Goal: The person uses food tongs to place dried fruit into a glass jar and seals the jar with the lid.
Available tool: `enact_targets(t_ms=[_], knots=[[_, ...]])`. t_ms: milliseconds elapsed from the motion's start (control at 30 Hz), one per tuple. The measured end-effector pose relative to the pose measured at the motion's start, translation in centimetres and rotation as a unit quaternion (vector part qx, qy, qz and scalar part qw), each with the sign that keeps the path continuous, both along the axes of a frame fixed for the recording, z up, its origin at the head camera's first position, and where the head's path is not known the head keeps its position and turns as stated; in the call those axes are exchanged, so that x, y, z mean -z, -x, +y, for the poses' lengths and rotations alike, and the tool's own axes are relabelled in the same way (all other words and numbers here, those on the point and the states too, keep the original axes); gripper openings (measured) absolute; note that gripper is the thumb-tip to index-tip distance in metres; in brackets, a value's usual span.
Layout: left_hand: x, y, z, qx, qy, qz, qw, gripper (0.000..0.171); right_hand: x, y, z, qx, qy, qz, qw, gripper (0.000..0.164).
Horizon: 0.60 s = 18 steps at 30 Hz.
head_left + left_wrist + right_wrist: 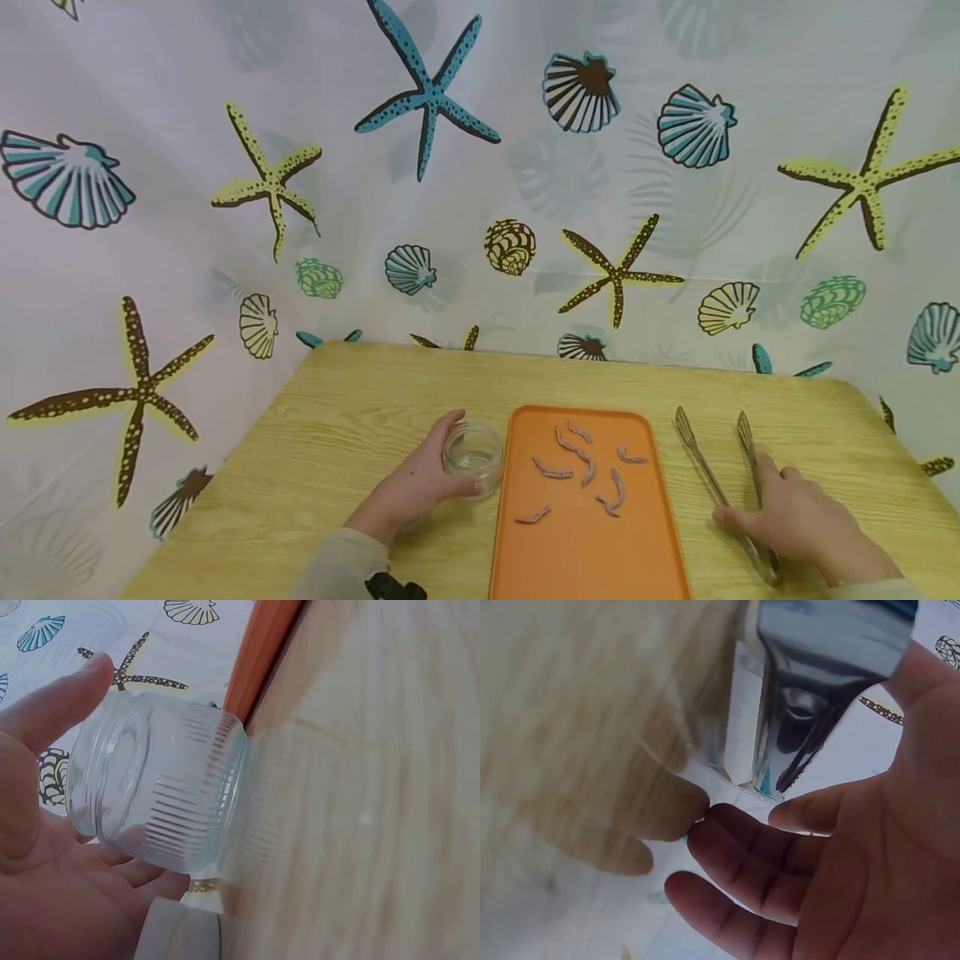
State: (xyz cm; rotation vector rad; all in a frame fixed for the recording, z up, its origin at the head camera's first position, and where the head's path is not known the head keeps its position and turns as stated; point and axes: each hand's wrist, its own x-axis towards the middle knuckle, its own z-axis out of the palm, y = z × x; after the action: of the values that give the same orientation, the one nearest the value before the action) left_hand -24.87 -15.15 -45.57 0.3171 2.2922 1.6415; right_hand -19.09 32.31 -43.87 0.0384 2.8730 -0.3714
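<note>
A clear glass jar (474, 458) without a lid stands upright on the table, left of the orange tray. My left hand (420, 479) is spread around it, thumb on the near side and fingers on the far side. In the left wrist view, the thumb (71, 697) looks slightly apart from the jar's rim. Metal tongs (708, 467) lie spread on the table, right of the tray, tips pointing away. My right hand (802, 517) is over their right arm, with its fingers (742, 855) loosely bent beside the metal in the right wrist view.
Several thin greyish-purple worm-like strips (552, 469) lie scattered on the far half of the orange tray (585, 554). The wood-grain table (360, 392) ends against a white curtain (480, 192) printed with starfish and shells. A white rounded object (180, 930) shows below my left hand.
</note>
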Motion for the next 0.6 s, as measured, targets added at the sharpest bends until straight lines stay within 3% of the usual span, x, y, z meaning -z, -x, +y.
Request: enact_targets(t_ms=[167, 300, 500, 600], knots=[[0.1, 0.1, 0.6, -0.003, 0.048, 0.016, 0.9987, 0.109, 0.3, 0.2, 0.0, 0.002, 0.019, -0.026, 0.999, 0.132], [0.5, 0.2, 0.7, -0.005, 0.057, 0.029, 0.9979, 0.105, 0.5, 0.4, 0.2, -0.004, 0.034, -0.047, 0.998, 0.126], [1.0, 0.4, 0.4, -0.010, 0.048, 0.043, 0.9979, 0.098, -0.1, 1.2, 1.2, -0.017, 0.073, -0.055, 0.996, 0.097], [0.9, 0.4, 0.3, -0.007, 0.057, 0.048, 0.9972, 0.097, -0.7, 1.3, 1.5, 0.001, 0.124, -0.057, 0.991, 0.079]])
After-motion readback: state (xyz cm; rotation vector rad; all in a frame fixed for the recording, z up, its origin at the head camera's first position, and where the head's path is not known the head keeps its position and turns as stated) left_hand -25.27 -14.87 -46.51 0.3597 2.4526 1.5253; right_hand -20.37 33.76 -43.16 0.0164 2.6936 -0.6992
